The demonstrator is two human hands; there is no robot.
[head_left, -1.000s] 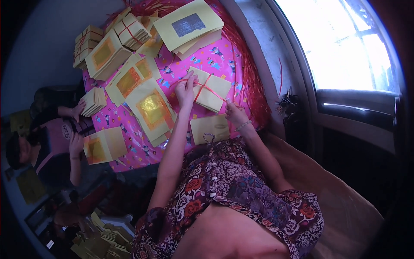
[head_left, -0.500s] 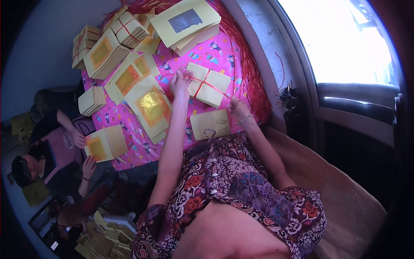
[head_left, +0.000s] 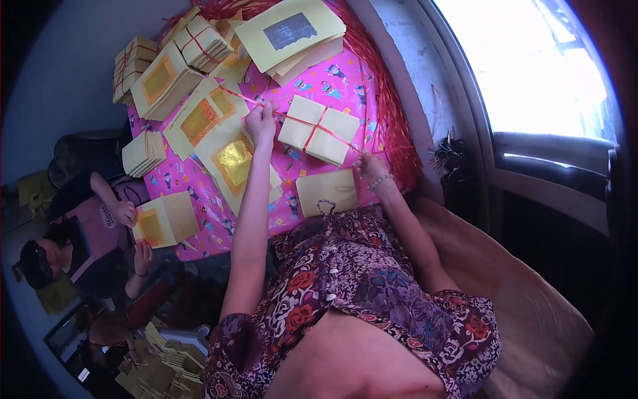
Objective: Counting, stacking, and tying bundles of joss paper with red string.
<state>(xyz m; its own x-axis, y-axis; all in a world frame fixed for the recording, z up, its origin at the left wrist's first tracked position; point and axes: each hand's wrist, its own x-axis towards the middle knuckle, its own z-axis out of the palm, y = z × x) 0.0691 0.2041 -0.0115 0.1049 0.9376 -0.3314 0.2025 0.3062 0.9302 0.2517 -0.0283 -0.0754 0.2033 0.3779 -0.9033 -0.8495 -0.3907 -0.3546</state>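
Observation:
A bundle of pale yellow paper [head_left: 335, 126] lies on the pink patterned table cover, with red plastic string [head_left: 306, 138] crossed over its top. To the bundle's left, my left hand [head_left: 261, 124] is closed on one length of that string, and a loose tail trails past it to the upper left. Near the bundle's lower right corner, my right hand [head_left: 373, 169] pinches the other end. The string runs taut between my hands across the paper. Just below the bundle sits another small pale stack [head_left: 327, 191], close to my clothing.
Yellow sheets with gold squares [head_left: 232, 163] spread left of my left forearm. Tied bundles [head_left: 203, 43] and a large stack with a silver patch [head_left: 290, 32] stand at the back. Red strands [head_left: 392, 113] hang along the right edge. A co-worker [head_left: 93, 226] handles paper at left.
My left hand has moved left, away from the bundle, drawing the string out with it. The bundle has shifted slightly left. My right hand stays near its corner.

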